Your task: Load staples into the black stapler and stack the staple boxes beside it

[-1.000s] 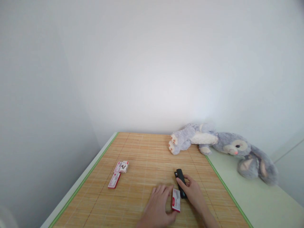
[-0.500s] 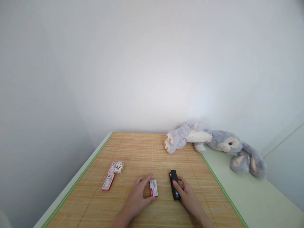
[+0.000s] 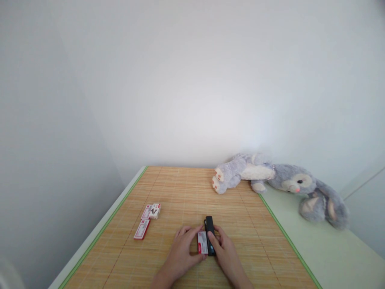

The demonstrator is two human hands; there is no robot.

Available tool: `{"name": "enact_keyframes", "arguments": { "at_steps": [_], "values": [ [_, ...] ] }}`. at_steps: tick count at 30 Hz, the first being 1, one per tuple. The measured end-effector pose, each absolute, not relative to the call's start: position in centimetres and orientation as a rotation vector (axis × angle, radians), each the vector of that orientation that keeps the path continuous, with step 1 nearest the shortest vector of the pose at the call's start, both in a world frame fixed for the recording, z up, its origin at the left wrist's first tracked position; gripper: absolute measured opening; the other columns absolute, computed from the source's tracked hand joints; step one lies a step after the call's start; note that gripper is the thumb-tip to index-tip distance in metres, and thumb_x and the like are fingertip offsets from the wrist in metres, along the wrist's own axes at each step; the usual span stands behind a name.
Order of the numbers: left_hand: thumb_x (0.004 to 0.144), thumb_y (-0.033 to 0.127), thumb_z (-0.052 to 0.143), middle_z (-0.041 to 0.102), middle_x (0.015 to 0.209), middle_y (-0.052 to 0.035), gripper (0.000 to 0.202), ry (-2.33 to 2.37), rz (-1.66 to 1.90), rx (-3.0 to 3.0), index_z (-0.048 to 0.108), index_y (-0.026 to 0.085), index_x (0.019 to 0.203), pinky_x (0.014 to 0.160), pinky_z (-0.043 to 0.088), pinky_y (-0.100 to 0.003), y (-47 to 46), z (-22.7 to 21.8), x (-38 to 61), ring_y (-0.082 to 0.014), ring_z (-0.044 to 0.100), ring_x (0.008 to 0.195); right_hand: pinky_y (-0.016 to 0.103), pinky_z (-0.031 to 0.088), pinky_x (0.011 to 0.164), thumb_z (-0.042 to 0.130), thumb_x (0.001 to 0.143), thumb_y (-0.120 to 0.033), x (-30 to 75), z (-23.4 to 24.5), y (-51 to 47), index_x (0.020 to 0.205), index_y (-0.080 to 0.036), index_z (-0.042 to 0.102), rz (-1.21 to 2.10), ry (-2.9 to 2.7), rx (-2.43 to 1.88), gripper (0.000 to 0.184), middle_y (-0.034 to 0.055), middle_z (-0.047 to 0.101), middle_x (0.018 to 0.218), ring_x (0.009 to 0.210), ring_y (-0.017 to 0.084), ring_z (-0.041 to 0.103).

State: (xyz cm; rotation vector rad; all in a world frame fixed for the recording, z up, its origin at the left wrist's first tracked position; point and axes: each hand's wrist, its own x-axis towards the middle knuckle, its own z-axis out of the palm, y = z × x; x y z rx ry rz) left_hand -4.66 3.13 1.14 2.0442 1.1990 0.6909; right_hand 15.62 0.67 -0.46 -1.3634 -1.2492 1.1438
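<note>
My left hand (image 3: 183, 252) grips a small red-and-white box (image 3: 202, 241) by its two ends, with the index finger at the far end and the thumb at the near end. Directly to the right of that box lies a black stapler (image 3: 209, 225), its long side against the box or very close to it. My right hand (image 3: 226, 252) is closed around the stapler, thumb on top and fingers on its right side. Both objects rest on the bamboo mat (image 3: 180, 192), lying roughly parallel.
Farther left on the mat are a red-and-white box (image 3: 142, 229), a similar box (image 3: 146, 211) and a small white box with a dark print (image 3: 155, 210). A grey plush rabbit (image 3: 258, 172) lies along the wall at the back right, partly on the pale tabletop (image 3: 319, 249).
My right hand has brought the stapler left, closing the gap to the box. The box and my left hand appear slightly farther right, while the whole view has shifted a little.
</note>
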Motion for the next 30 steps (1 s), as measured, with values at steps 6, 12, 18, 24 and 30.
{"name": "enact_keyframes", "arguments": {
  "at_steps": [6, 12, 18, 24, 30],
  "values": [
    [0.067, 0.037, 0.085, 0.059, 0.136, -0.0032, 0.087, 1.199, 0.703, 2.056, 0.049, 0.041, 0.146, 0.109, 0.040, -0.041, 3.0, 1.5, -4.5, -0.0282, 0.051, 0.124, 0.036, 0.055, 0.074, 0.054, 0.091, -0.068, 15.7, -0.3, 0.5, 0.133, -0.019, 0.059, 1.139, -1.257, -1.341, 0.065, 0.0092, 0.074, 0.094, 0.078, 0.025, 0.068],
    [0.068, 0.037, 0.083, 0.059, 0.138, -0.0041, 0.084, 1.192, 0.689, 2.057, 0.050, 0.039, 0.145, 0.110, 0.039, -0.042, 2.8, 2.0, -4.5, -0.0287, 0.050, 0.126, 0.029, 0.043, 0.058, 0.054, 0.090, -0.068, 15.9, -1.4, 0.5, 0.137, -0.018, 0.058, 1.014, -1.340, -1.494, 0.069, -0.0001, 0.061, 0.067, 0.062, 0.020, 0.056],
    [0.068, 0.033, 0.082, 0.061, 0.134, -0.0030, 0.081, 1.204, 0.686, 2.062, 0.052, 0.039, 0.143, 0.107, 0.040, -0.039, 2.7, 2.2, -4.4, -0.0274, 0.051, 0.123, 0.026, 0.037, 0.056, 0.059, 0.089, -0.063, 15.5, -0.9, 0.2, 0.139, -0.018, 0.057, 0.958, -1.385, -1.538, 0.068, -0.0027, 0.058, 0.066, 0.059, 0.017, 0.052],
    [0.064, 0.030, 0.083, 0.061, 0.133, -0.0031, 0.082, 1.225, 0.721, 2.068, 0.055, 0.038, 0.140, 0.107, 0.041, -0.041, 2.6, 1.7, -4.0, -0.0286, 0.051, 0.122, 0.025, 0.036, 0.055, 0.058, 0.091, -0.061, 15.1, -0.1, -0.1, 0.145, -0.015, 0.050, 0.928, -1.384, -1.552, 0.071, -0.0047, 0.055, 0.064, 0.059, 0.016, 0.051],
    [0.066, 0.029, 0.081, 0.063, 0.132, -0.0035, 0.077, 1.239, 0.752, 2.066, 0.057, 0.037, 0.138, 0.108, 0.040, -0.042, 2.2, 1.5, -3.6, -0.0296, 0.050, 0.123, 0.026, 0.034, 0.055, 0.059, 0.090, -0.058, 15.1, -0.3, -0.1, 0.145, -0.016, 0.051, 0.879, -1.389, -1.580, 0.069, -0.0062, 0.050, 0.060, 0.057, 0.016, 0.050]
  ]
}}
